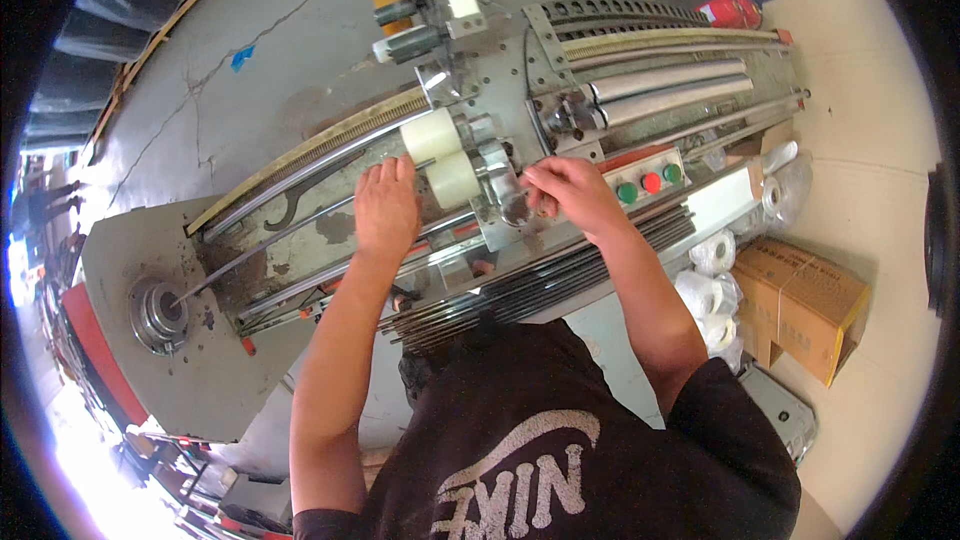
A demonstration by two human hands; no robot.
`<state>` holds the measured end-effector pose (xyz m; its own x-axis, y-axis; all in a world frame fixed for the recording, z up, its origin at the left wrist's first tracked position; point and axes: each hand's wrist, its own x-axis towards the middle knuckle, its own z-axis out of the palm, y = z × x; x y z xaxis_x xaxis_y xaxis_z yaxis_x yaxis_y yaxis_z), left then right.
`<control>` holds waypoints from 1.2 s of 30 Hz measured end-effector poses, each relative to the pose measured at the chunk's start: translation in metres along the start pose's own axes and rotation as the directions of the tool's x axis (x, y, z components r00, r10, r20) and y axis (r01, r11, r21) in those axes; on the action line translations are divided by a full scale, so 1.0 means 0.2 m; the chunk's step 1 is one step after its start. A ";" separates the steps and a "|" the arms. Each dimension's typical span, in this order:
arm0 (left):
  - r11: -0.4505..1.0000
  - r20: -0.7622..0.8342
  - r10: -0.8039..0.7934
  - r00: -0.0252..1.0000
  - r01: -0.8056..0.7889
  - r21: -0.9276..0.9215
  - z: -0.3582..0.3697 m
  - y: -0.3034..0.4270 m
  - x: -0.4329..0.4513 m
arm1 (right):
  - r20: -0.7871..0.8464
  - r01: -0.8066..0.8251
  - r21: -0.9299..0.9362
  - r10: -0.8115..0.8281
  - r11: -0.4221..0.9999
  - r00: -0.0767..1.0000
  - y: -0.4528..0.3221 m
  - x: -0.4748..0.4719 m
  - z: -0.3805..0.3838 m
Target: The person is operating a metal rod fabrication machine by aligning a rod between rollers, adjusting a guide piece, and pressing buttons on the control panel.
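Observation:
My left hand (386,210) lies over a thin metal rod (300,223), its fingers bent around it; the underside of the grip is hidden. The rod runs from a round metal chuck (161,315) on the machine's left end towards two off-white rollers (442,157). These rollers sit side by side, just right of my left hand. My right hand (574,191) is beside a chrome cylindrical part (501,184) of the carriage, fingers half curled. Whether it touches or holds anything there cannot be made out.
A control panel (641,180) with green and red buttons is beside my right forearm. Several dark rods (540,285) lie along the machine's front edge, close to my body. A hook-shaped wrench (292,206) rests on the bed. Wrapped rolls (705,292) and a cardboard box (799,300) stand at right.

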<state>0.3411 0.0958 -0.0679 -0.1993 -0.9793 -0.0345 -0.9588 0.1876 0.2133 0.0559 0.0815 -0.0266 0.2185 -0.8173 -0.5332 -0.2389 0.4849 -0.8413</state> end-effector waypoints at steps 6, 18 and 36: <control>0.997 0.096 -0.056 0.994 0.051 0.052 -0.03 0.01 0.03 | -0.004 0.239 -0.656 -0.321 0.716 0.947 0.54 -0.01 -0.20; 0.998 0.110 -0.047 0.993 0.042 0.048 -0.05 0.03 0.04 | 0.389 0.559 -0.767 -0.464 0.316 0.796 0.76 0.26 -0.19; 0.906 0.065 -0.050 0.997 0.073 -0.417 -0.10 -0.02 0.08 | 0.289 0.547 -0.815 -0.686 0.189 0.668 0.87 0.28 -0.16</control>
<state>0.3461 0.0779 -0.0491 -0.1641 -0.9804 -0.1087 -0.7988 0.0674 0.5978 -0.0035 0.1093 -0.1994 0.5835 -0.7884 0.1947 -0.6970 -0.6092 -0.3782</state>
